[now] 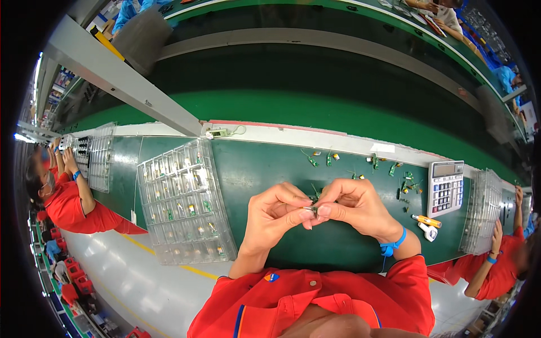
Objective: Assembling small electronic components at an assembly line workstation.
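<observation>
A broad clear plastic tray divided into rows of rectangular compartments point(216, 197) lies slanted on the dark green worktable point(242, 163), left of the person's hands, its near end reaching past the table's edge; many of its compartments hold small green, white and yellowish electronic pieces point(192, 210), lying at differing angles, though glare on the plastic hides the exact contents of several. The left hand point(276, 217) has thumb and forefinger closed in a tight pinch on a small green circuit board point(315, 209), and the right hand point(358, 211) pinches the same board from the other side, thumb and forefinger closed as well, so the fingertips nearly meet and cover most of it. The board is held above the table, in front of the red shirt point(315, 293), outside the tray and to its right. Beyond the right hand, loose green boards with thin wires point(407, 186) lie scattered on the table, near a pale grey calculator with dark keys point(445, 188) and an orange-handled tool point(426, 221). Farther right stands a stack of clear compartment trays point(482, 211), touched by a co-worker's hand point(496, 239); whether anything lies inside them I cannot tell. At far left, another co-worker's hands point(70, 161) are at a tray of dark pieces point(83, 153), just beside more upright-looking clear plastic trays point(102, 160)
</observation>
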### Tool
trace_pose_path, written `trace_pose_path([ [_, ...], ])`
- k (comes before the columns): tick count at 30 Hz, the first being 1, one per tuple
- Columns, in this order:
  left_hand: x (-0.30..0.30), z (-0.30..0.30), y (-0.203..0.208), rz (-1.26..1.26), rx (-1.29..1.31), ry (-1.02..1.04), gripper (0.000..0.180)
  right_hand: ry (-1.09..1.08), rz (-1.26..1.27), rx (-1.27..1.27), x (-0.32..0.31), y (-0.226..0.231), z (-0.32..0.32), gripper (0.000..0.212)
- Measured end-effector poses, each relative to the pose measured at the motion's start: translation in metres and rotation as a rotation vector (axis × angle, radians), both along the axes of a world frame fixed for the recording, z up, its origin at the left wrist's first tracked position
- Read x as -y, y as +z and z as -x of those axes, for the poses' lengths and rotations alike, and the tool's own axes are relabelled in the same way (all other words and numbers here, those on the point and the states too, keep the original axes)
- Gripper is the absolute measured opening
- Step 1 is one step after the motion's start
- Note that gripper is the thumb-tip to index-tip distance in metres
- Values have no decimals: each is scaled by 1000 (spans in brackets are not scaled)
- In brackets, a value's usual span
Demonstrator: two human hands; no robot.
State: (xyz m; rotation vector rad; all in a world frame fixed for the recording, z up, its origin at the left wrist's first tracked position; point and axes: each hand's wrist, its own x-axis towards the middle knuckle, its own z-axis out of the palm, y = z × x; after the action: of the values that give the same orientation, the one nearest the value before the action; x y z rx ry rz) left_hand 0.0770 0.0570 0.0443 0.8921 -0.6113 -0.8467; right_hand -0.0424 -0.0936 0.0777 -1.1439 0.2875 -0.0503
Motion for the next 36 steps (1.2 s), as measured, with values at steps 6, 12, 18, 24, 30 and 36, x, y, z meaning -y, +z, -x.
trace_pose_path([
  [6, 8, -1, 8, 40, -52, -28, 13, 26, 18, 117, 8, -4, -2, 12],
  [12, 1, -3, 10, -33, -141, -66, 22, -18, 14, -19, 4, -11, -5, 15],
  [18, -5, 1, 7, -46, -30, -87, 19, -48, 21, -14, -2, -17, 2, 32],
  [24, -6, -9, 2, 30, 494, -135, 18, 473, 58, -34, -6, -14, 0, 43],
  [30, -6, -19, -6, 40, 581, -300, 30, 547, -9, -34, -6, -21, 0, 43],
  [36, 2, -17, -9, 116, 486, -265, 74, 331, 203, -52, -11, -17, 4, 39],
])
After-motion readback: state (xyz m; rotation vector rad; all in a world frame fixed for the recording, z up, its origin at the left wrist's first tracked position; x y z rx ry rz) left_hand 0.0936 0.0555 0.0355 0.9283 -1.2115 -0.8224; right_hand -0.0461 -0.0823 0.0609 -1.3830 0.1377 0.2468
